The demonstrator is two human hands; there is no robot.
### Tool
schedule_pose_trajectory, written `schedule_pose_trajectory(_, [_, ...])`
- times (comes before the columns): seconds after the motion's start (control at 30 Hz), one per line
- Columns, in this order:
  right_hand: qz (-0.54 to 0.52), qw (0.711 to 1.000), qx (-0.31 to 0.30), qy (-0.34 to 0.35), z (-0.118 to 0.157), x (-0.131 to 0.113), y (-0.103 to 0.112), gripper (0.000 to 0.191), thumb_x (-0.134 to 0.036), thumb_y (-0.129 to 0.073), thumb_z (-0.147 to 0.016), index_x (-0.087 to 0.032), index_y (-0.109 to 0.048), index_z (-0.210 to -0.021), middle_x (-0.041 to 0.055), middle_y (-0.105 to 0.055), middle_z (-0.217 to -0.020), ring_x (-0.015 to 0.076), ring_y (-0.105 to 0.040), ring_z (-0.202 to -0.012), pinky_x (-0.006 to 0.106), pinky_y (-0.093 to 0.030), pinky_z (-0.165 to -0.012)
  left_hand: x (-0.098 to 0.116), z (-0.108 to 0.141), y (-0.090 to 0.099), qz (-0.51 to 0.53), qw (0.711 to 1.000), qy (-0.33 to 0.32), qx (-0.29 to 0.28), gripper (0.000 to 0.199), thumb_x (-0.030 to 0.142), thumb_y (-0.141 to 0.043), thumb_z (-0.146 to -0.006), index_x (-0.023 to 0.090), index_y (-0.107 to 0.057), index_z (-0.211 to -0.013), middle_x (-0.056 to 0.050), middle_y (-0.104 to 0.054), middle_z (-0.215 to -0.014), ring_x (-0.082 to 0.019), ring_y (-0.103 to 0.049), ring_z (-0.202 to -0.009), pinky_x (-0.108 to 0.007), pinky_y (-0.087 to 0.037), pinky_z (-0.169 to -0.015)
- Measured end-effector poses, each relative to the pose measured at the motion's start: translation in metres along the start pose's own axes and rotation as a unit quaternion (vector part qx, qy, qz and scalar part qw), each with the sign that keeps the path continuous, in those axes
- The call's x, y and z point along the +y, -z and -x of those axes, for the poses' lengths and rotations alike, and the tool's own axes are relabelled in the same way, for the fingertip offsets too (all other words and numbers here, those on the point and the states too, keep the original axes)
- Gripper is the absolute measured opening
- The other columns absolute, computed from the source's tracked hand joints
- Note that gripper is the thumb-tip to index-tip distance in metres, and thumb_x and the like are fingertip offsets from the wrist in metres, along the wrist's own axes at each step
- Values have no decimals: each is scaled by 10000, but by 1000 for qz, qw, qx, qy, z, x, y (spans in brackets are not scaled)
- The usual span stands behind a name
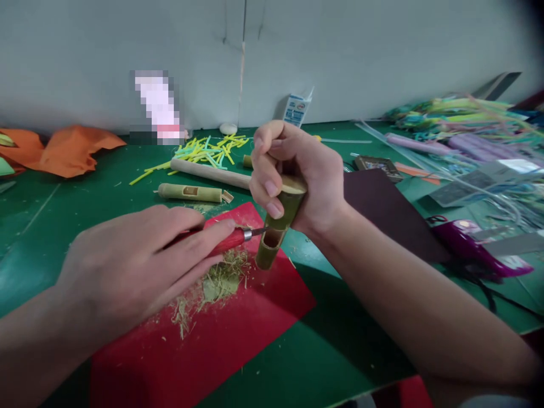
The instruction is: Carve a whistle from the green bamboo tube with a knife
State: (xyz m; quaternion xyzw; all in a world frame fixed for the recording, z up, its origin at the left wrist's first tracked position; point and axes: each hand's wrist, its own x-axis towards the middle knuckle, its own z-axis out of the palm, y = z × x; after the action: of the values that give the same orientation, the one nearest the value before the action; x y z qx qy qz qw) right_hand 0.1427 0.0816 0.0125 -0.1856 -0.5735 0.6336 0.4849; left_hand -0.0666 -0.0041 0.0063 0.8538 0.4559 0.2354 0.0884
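My left hand (pixel 136 255) is closed around a carving knife (pixel 229 241) with a red handle, a metal collar and a narrow dark blade. Its tip meets the side of a bamboo tube (pixel 289 207) beside a cut-out window in the wall. My right hand (pixel 312 167) grips that tube near its upper end and holds it tilted, lower end down, above a red sheet (pixel 272 317). Bamboo shavings (pixel 223 275) lie heaped on the sheet below both hands. Farther back, a second bamboo tube (pixel 204 192) with a similar window rests on the green table (pixel 106 209).
A wooden rod (pixel 212 171) lies behind the hands, near yellow and teal strips (pixel 208 150). Orange cloth-like material (pixel 80 150) is at the left. On the right are a dark board (pixel 386 215), a purple glue gun-like tool (pixel 471 246) and a pile of coloured strips (pixel 459 122). A wall stands behind.
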Motion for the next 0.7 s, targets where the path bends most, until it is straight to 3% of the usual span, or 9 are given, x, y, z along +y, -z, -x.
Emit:
schedule_pose_trajectory(0.07, [23,1000,-15,-12,0,0,0,35,-275,-442,-759,-265,-455,-789,-98,-441,-442,103,-415,-298,223,-329,-347,-2,-1,2,-119,990,-79,-12,340,412,-523,-893,325,-594,-1214,-26,-644,-914,-229,-540,-772,-365,-337,-659])
schedule_pose_trajectory(0.13, [25,999,-38,-22,0,1,0,66,-285,-423,-762,-268,-474,-801,-95,-457,-436,111,-421,-297,224,-337,-341,-2,-3,5,-242,952,-187,-3,423,388,-565,-874,263,-543,-1277,-44,-632,-924,-222,-499,-732,-363,-323,-639])
schedule_pose_trajectory(0.23, [21,998,-59,-30,-1,3,1,104,-290,-403,-756,-273,-495,-800,-91,-465,-426,117,-426,-297,220,-349,-327,2,-6,10,-288,923,-254,22,454,334,-618,-836,181,-544,-1256,-61,-620,-929,-210,-468,-712,-360,-344,-631])
schedule_pose_trajectory(0.43, [33,996,-58,-54,0,3,-2,98,-341,-473,-735,-261,-471,-792,-86,-425,-424,103,-409,-305,199,-353,-321,11,0,14,-204,963,-173,17,417,265,-601,-844,294,-527,-1253,-10,-631,-1131,-218,-578,-883,-371,-428,-742])
schedule_pose_trajectory(0.57, [12,995,-95,-40,3,2,-3,72,-273,-432,-782,-236,-487,-810,-97,-458,-435,79,-429,-312,159,-349,-320,13,3,14,-206,967,-151,-1,340,293,-481,-904,347,-531,-1237,10,-640,-1117,-199,-624,-830,-374,-436,-773])
schedule_pose_trajectory(0.7, [-32,992,-122,-13,4,3,-3,165,-191,-380,-812,-202,-545,-807,-85,-504,-446,77,-441,-297,175,-345,-307,14,-1,12,-171,975,-143,-1,277,272,-489,-907,342,-575,-1160,33,-637,-1079,-145,-637,-759,-319,-449,-746])
